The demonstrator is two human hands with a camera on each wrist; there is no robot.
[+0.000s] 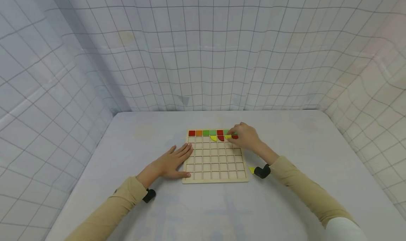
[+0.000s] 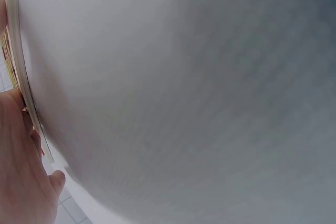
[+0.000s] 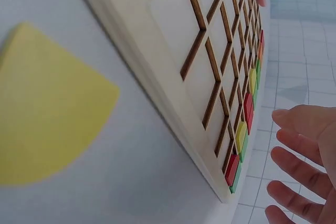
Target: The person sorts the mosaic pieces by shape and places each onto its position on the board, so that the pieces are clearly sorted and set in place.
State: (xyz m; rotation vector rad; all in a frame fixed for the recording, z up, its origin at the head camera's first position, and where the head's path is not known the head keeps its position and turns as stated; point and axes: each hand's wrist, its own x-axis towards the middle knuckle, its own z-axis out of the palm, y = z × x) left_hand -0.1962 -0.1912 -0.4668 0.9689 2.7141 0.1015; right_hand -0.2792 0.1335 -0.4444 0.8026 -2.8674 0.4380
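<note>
My left hand lies with straight fingers across the left edge of a wooden grid board, thumb near its front corner. In the left wrist view this hand is beside the board's rim. My right hand is over the board's back right corner, by a yellow quarter-circle tile and a dark red tile. The right wrist view shows that hand with loosely bent fingers and nothing between them. Red, orange and green tiles fill the back row.
A loose yellow quarter-circle tile lies on the white table to the right of the board, partly behind the black wrist camera in the head view. Another black camera sits at the left wrist. White grid-lined curtains surround the table.
</note>
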